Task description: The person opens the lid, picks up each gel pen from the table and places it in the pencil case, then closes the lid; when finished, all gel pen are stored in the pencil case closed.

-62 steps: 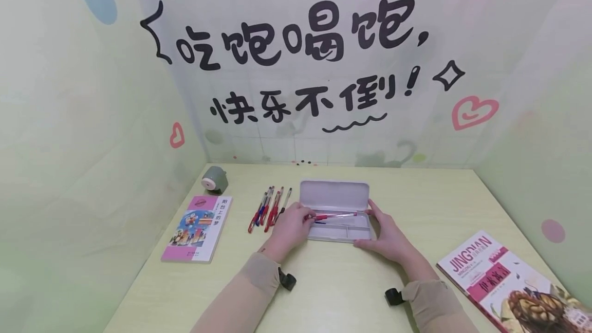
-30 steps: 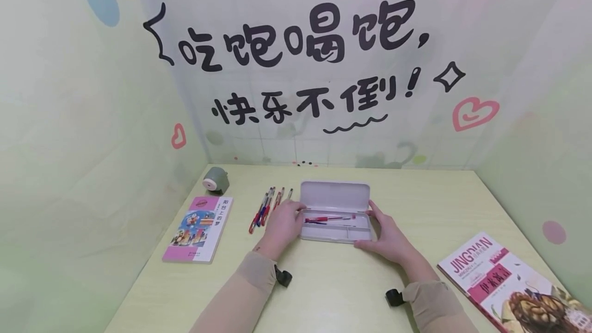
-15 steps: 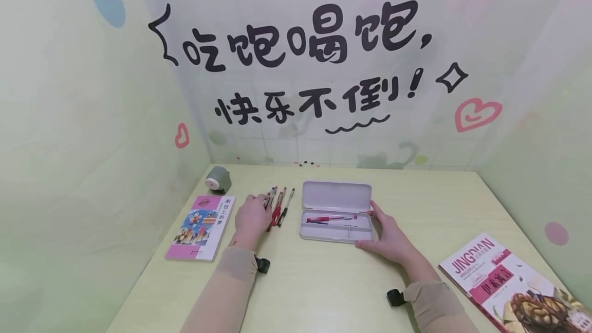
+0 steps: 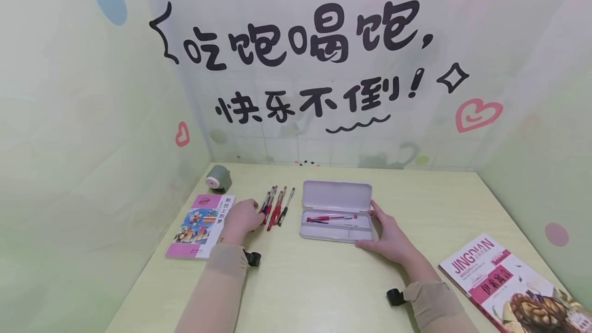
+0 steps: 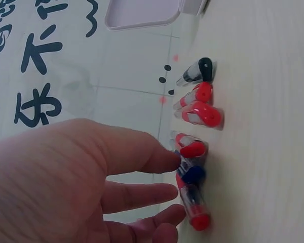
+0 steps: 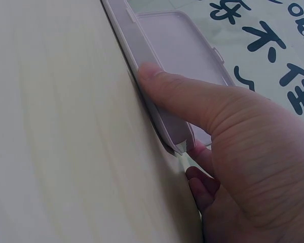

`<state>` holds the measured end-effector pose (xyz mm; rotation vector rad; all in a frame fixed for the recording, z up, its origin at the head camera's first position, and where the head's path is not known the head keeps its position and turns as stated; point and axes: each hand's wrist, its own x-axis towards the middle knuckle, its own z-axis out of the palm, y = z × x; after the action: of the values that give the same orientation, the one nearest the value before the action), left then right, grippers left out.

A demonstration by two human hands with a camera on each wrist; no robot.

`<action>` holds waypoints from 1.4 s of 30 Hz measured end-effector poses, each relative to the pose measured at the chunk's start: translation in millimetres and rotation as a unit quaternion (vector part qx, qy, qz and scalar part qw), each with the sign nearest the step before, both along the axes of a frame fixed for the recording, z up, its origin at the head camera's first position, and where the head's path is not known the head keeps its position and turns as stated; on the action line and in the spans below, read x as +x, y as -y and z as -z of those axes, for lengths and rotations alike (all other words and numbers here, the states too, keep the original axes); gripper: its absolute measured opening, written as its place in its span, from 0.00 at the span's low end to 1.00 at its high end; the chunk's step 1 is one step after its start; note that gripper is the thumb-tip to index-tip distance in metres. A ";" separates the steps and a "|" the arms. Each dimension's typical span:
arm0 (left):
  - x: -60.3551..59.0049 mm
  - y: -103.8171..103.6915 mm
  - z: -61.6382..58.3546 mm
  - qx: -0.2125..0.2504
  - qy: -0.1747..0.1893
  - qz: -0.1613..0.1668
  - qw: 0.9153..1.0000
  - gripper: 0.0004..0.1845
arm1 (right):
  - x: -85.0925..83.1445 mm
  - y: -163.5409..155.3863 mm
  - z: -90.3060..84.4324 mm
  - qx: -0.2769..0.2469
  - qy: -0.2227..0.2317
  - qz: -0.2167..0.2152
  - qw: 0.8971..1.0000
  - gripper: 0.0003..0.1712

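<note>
An open white pencil case lies mid-table with a red pen and a blue one in its tray. My right hand holds the case's right front corner, thumb along the near wall and fingers round the end. Left of the case is a row of several capped pens. My left hand reaches them from the left. In the left wrist view its outstretched fingertips touch the red-capped pen and the blue-capped pen. I see nothing lifted.
A pink book lies just left of my left hand, with a grey-green pencil sharpener behind it. Another book sits at the front right corner. Walls close the table on the left, back and right.
My left hand left the pencil case, where a red pen now lies, and moved left to the row of pens. The right hand stayed on the case's corner.
</note>
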<state>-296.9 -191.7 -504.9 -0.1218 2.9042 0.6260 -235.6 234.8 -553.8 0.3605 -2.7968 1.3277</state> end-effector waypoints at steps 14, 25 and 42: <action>0.1 8.2 -5.5 0.032 0.046 0.010 0.998 0.12 | -0.2 -0.1 0.3 0.007 0.001 0.001 1.000 0.78; 2.1 11.3 -9.2 0.013 0.044 0.019 0.999 0.08 | -0.1 0.2 -0.7 0.007 0.002 -0.001 1.000 0.78; -1.6 -10.8 -16.7 0.053 -0.019 -0.038 0.998 0.12 | 0.7 0.2 -1.0 0.012 -0.001 0.002 1.000 0.78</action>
<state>-298.6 -180.9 -488.2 -0.2097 2.9069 0.8022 -234.8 234.5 -552.8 0.3575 -2.8127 1.2931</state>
